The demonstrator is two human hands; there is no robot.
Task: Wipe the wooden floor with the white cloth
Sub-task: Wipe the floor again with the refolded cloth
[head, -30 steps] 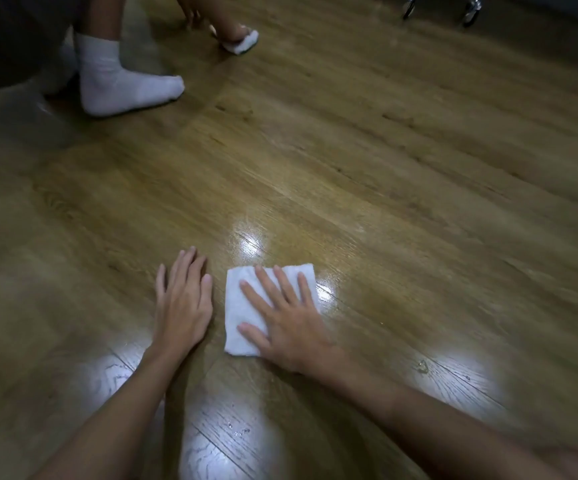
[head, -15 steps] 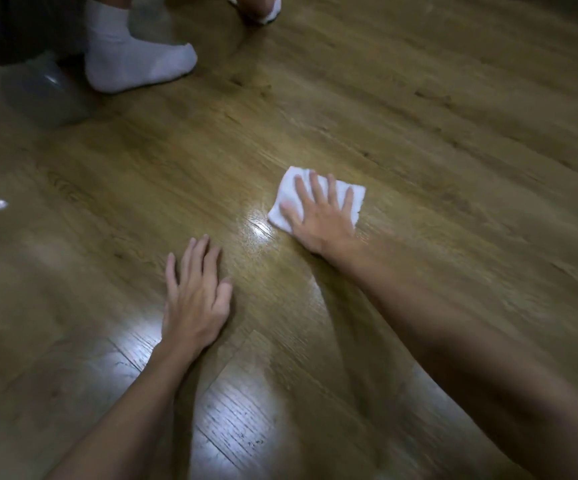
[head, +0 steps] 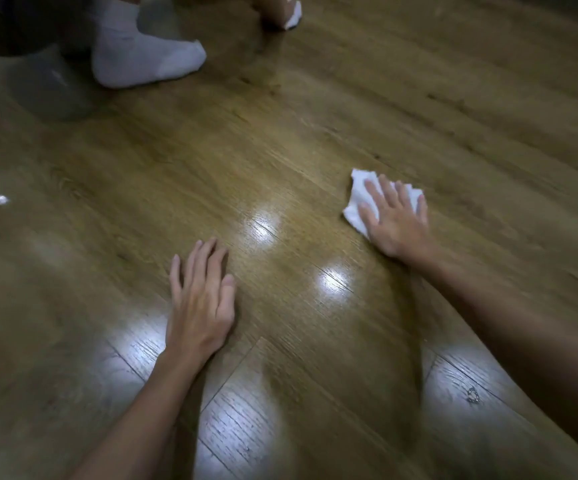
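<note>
**Right hand pins the cloth, far right of the floor patch**

The cloth (head: 362, 202) lies flat on the floor (head: 315, 133), under the right hand (head: 396, 223). The fingers (head: 375, 194) are straight and spread, pressing down on it rather than curling round it. Only the cloth's left part and far edge show past the hand, so its long axis cannot be told. The cloth is directly beneath the palm, so any stroke should carry it along. The left hand (head: 202, 303) rests flat on bare boards, fingers relaxed, well apart from the cloth and nearer the body; it looks like a prop, so the right hand is the working one.

The floor is glossy planking with bright glare spots between the hands. At the far left stands another person's socked foot (head: 142, 53), with a second foot (head: 285, 8) at the top edge. The open boards lie left of the cloth and nearer the body.
</note>
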